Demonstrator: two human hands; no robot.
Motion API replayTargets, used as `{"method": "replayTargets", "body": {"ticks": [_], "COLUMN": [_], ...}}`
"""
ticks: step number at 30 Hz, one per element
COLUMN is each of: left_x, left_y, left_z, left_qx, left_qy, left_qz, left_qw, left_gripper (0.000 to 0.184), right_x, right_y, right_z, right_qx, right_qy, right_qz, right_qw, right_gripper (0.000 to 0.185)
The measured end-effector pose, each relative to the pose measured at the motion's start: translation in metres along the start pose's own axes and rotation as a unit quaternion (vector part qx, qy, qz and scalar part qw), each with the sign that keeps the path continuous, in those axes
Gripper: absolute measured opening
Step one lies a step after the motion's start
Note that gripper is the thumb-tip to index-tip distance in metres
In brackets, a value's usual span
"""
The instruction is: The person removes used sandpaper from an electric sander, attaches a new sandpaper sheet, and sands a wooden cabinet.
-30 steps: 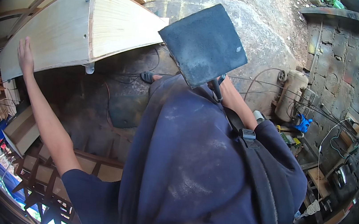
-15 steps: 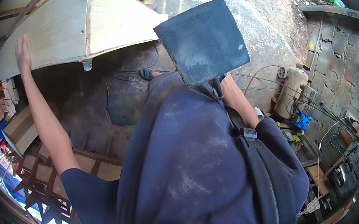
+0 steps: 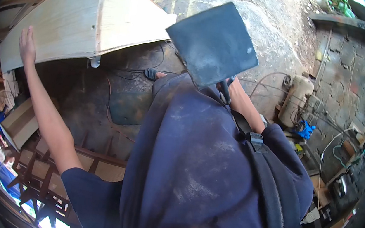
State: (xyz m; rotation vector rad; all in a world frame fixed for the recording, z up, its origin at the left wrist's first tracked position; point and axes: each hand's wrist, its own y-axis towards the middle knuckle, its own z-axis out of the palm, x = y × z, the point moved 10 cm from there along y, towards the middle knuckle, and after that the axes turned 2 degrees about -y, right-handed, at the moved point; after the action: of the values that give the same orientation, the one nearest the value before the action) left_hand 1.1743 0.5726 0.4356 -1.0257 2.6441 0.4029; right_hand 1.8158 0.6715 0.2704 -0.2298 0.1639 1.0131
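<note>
At the far left my left hand lies flat, fingers stretched out, against the side of a large pale wooden cabinet piece. A dark square board is held up on the right, in front of my body. Beneath the board my right hand is mostly hidden; it is at a dark handle under the board's lower corner. What the fingers do there is largely covered by the board.
A compressor-like tank with hoses and cables stands at the right beside a block wall. Dark wooden frames lie at lower left. A dark mat is on the floor, and my sandalled foot shows.
Against half a second ago, the board and cabinet piece appear slightly further right as the view shifts. My left hand stays on the cabinet piece, a little higher in the view.
</note>
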Motion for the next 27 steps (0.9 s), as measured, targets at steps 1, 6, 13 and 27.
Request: {"method": "replayTargets", "body": {"ticks": [1, 6, 13, 27], "left_x": [0.002, 0.016, -0.034, -0.066], "left_y": [0.001, -0.008, -0.033, -0.046], "left_z": [-0.001, -0.023, -0.019, -0.026], "left_qx": [0.009, -0.043, -0.079, -0.088], "left_qy": [-0.013, 0.010, 0.083, 0.102], "left_qz": [0.002, -0.022, 0.000, -0.012], "left_qw": [1.000, 0.999, 0.993, 0.991], "left_gripper": [0.082, 0.082, 0.080, 0.072], "right_x": [-0.001, -0.005, 0.005, 0.004], "right_y": [-0.002, -0.019, -0.016, 0.001], "right_z": [-0.002, 0.003, 0.018, -0.003], "right_qx": [-0.004, -0.023, 0.047, 0.047], "right_qy": [0.004, 0.028, 0.146, 0.148], "right_qz": [0.005, 0.058, 0.084, 0.060], "right_qw": [1.000, 0.998, 0.985, 0.986], "right_gripper": [0.043, 0.038, 0.033, 0.026]}}
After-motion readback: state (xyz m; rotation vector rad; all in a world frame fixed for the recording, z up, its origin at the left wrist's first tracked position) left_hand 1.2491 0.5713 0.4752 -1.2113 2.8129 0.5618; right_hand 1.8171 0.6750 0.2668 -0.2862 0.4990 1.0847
